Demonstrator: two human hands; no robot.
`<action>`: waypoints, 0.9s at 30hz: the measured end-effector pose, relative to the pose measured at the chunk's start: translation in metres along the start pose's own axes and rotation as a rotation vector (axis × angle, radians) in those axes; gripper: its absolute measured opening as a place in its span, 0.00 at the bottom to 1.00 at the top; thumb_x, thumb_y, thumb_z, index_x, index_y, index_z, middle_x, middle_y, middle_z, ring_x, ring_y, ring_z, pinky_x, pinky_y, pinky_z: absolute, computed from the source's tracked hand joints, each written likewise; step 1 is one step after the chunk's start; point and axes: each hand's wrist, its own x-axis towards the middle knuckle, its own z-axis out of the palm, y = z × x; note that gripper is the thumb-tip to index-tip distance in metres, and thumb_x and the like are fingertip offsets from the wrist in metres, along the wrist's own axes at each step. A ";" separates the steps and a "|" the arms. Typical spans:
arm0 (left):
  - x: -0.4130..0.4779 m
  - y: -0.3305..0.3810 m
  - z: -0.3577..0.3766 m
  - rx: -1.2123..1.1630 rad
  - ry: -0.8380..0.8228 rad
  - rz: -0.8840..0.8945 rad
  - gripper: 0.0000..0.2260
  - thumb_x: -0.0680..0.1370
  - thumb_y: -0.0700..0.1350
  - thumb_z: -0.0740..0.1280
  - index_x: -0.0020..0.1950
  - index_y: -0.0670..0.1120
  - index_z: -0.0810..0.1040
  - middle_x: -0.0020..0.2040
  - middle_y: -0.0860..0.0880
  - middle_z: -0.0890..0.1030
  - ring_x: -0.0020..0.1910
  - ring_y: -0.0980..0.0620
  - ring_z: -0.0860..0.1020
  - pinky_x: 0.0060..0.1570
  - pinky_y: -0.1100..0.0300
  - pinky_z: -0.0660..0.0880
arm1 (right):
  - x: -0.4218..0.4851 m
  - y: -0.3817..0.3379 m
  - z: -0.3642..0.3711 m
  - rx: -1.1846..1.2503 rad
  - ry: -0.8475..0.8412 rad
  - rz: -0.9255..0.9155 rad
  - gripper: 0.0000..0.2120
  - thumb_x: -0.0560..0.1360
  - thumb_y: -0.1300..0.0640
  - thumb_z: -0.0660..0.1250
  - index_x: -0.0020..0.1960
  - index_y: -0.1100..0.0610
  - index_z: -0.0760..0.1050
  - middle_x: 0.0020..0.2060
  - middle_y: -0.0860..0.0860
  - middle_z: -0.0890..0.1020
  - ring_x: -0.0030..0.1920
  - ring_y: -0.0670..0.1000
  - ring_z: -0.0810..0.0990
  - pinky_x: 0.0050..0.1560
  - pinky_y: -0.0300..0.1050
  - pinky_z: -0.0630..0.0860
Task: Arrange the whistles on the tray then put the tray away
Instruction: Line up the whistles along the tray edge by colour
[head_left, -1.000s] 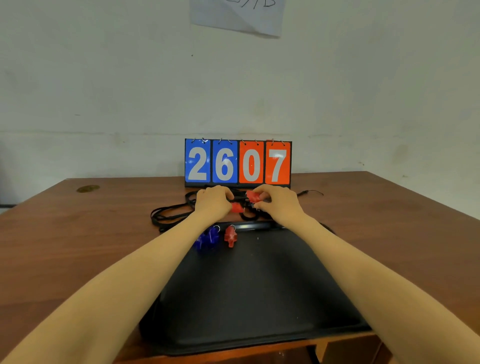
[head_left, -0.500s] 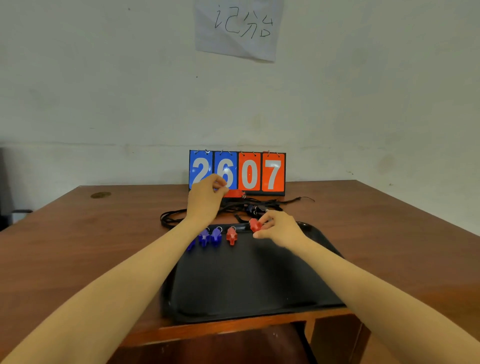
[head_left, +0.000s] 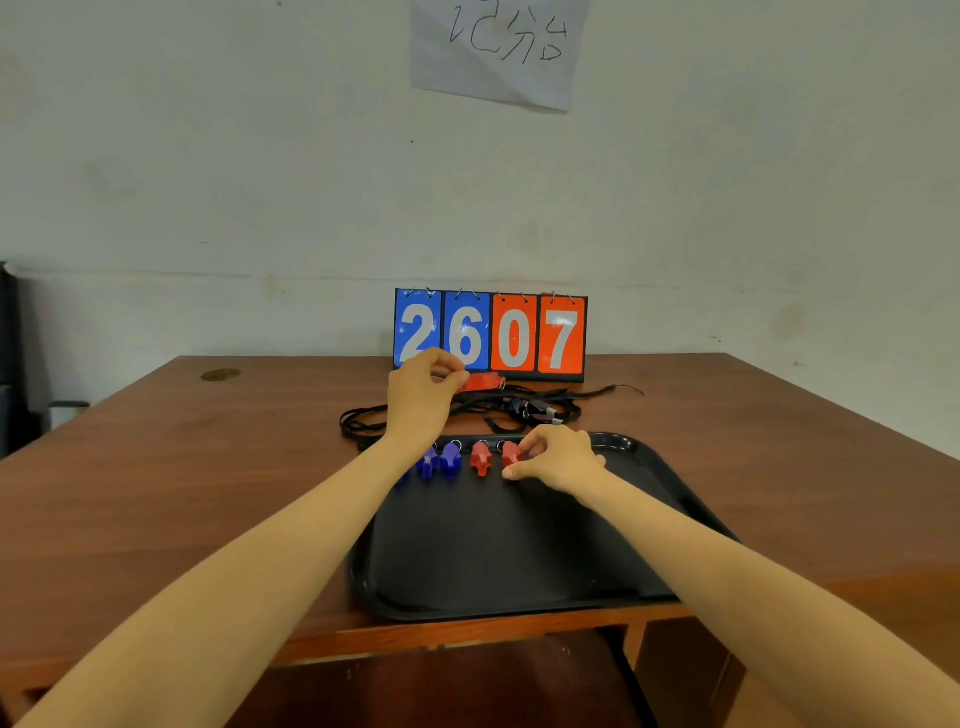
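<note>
A black tray (head_left: 519, 561) lies on the wooden table near its front edge. Along the tray's far rim stand blue whistles (head_left: 450, 459) and a red whistle (head_left: 481, 457) in a row. My right hand (head_left: 558, 460) pinches another red whistle (head_left: 511, 453) at the right end of that row, low on the tray. My left hand (head_left: 423, 395) is raised behind the tray and grips a red whistle (head_left: 483, 382) in front of the scoreboard. My left forearm hides part of the leftmost blue whistle.
A flip scoreboard (head_left: 491, 335) reading 2607 stands at the table's back. A tangle of black lanyards (head_left: 467, 413) with a dark whistle lies between scoreboard and tray. A paper sheet (head_left: 498, 49) hangs on the wall. The tray overhangs the table's front edge.
My right hand has brought its red whistle down onto the tray beside the other red one. My left hand has lifted a red whistle off the lanyard pile.
</note>
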 end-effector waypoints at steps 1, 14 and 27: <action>0.000 -0.001 0.001 -0.001 0.003 -0.002 0.07 0.76 0.43 0.67 0.52 0.42 0.79 0.50 0.46 0.82 0.46 0.58 0.76 0.45 0.73 0.68 | 0.001 0.000 0.000 0.010 0.002 -0.005 0.26 0.66 0.46 0.75 0.62 0.49 0.73 0.60 0.51 0.78 0.67 0.56 0.68 0.68 0.61 0.62; -0.004 0.001 0.004 0.002 0.003 0.002 0.07 0.76 0.43 0.68 0.51 0.43 0.79 0.50 0.47 0.82 0.45 0.59 0.76 0.38 0.76 0.66 | 0.000 -0.006 0.003 -0.042 -0.023 -0.100 0.21 0.70 0.49 0.72 0.61 0.48 0.73 0.58 0.49 0.79 0.63 0.53 0.73 0.66 0.59 0.66; -0.014 0.011 0.008 -0.043 -0.016 -0.054 0.07 0.76 0.43 0.68 0.52 0.42 0.79 0.47 0.49 0.80 0.46 0.58 0.76 0.45 0.70 0.70 | -0.009 -0.003 -0.009 0.154 0.046 -0.180 0.23 0.71 0.51 0.72 0.64 0.51 0.72 0.58 0.50 0.79 0.59 0.50 0.76 0.63 0.51 0.71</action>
